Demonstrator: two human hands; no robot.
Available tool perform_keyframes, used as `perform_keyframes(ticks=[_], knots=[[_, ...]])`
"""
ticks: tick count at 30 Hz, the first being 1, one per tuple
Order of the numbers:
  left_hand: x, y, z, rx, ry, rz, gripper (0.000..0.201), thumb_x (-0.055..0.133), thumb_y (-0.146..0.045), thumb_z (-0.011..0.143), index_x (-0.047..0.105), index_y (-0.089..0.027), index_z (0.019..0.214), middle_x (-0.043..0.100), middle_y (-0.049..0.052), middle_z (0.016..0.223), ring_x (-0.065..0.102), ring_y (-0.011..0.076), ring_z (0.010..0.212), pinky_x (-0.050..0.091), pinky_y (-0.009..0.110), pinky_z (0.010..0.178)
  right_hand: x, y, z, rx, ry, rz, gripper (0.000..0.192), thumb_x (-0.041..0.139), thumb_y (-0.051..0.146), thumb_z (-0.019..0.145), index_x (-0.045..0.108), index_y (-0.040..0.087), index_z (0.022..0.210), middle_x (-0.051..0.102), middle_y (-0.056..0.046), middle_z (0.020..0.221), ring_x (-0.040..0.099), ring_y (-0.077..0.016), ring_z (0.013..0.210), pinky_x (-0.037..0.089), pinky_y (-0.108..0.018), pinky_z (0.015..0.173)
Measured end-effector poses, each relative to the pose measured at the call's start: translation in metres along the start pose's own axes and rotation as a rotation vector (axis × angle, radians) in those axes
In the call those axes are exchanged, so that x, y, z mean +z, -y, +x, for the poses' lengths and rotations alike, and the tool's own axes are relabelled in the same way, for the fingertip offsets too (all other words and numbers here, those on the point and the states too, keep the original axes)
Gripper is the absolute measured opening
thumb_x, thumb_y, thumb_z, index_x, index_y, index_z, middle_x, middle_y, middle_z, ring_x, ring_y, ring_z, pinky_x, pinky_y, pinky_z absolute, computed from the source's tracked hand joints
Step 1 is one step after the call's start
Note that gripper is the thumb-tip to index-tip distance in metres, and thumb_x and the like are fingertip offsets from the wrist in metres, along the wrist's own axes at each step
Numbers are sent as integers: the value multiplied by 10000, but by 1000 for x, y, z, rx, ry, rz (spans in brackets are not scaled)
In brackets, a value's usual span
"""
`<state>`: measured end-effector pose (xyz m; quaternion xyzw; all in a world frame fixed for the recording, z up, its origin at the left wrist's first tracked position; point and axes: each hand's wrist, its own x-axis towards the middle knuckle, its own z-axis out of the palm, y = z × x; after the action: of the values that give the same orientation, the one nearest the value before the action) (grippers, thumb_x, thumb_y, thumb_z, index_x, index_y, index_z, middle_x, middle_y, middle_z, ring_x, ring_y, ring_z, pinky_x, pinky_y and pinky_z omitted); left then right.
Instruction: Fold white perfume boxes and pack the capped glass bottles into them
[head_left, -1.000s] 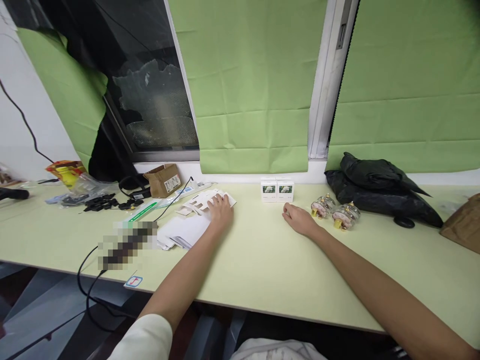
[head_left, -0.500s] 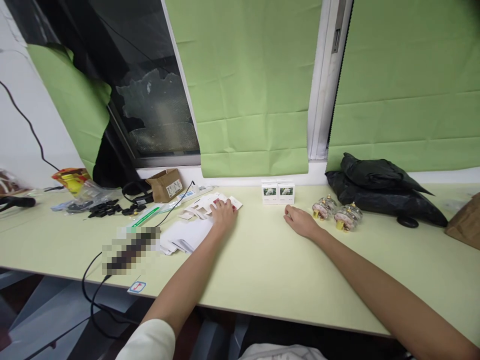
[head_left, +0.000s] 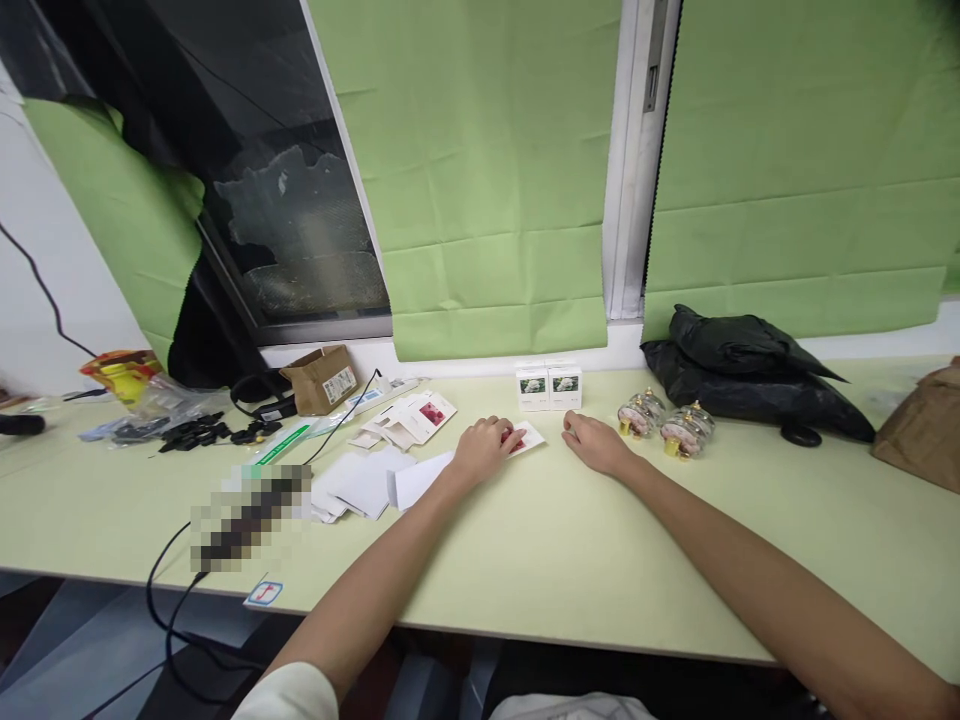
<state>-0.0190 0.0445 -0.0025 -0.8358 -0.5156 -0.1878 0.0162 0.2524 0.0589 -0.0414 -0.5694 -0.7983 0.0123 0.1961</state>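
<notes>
Flattened white carton (head_left: 531,438) with a red picture lies just in front of the upright white boxes (head_left: 549,388), partly covered by a hand. Biggest to my eye is the green curtain (head_left: 487,180), hanging behind those boxes. Next comes the pale table (head_left: 675,560), with the boxes near its far edge. Black plastic bags (head_left: 750,380) are heaped to their right. White sheets (head_left: 367,485) overlap left of the boxes and nearer the person; farther left stands an open brown cardboard box (head_left: 319,383). The left hand (head_left: 484,450), in front of the boxes and slightly left, is palm down over the carton; I cannot tell whether it pinches it or merely presses. The right hand (head_left: 592,440), in front and slightly right, has its fingers curled; whether they grip something I cannot tell. Two silvery ornaments (head_left: 686,430) sit right of the boxes. Smallest are the boxes' printed white flowers (head_left: 566,384).
</notes>
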Motion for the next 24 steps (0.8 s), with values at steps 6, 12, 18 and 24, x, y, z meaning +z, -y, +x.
perform_keyframes(ticks=[6,12,18,24], knots=[[-7,-14,-7,251,109,-304,447,417,-522,1071,747,-262,1226,752,54,1275,654,254,1196,493,384,1074,0,1,0,5,-1,1,165,445,306,1072,569,213,1130,734,-93,1092,657,-226,950,348,-305,730],[-8,-16,-10,244,148,-328,492,430,-563,1061,702,-294,1371,702,33,1406,601,255,1339,480,386,1134,-1,1,1,9,-1,26,155,472,299,1063,584,212,1124,733,-98,1085,660,-230,955,367,-304,753],[-7,-5,-8,197,137,-215,533,337,-578,1085,621,-357,1478,638,13,1498,553,266,1404,426,430,1188,-6,4,-4,-33,-15,130,386,306,500,1120,589,239,1159,718,-74,1146,667,-215,1023,440,-310,834],[-6,0,-8,166,150,-160,603,326,-620,1075,491,-336,1581,587,54,1553,532,281,1425,404,443,1177,-4,11,-7,-219,-47,203,742,622,694,939,472,250,1515,585,-134,1441,523,-305,1355,408,-427,1115]])
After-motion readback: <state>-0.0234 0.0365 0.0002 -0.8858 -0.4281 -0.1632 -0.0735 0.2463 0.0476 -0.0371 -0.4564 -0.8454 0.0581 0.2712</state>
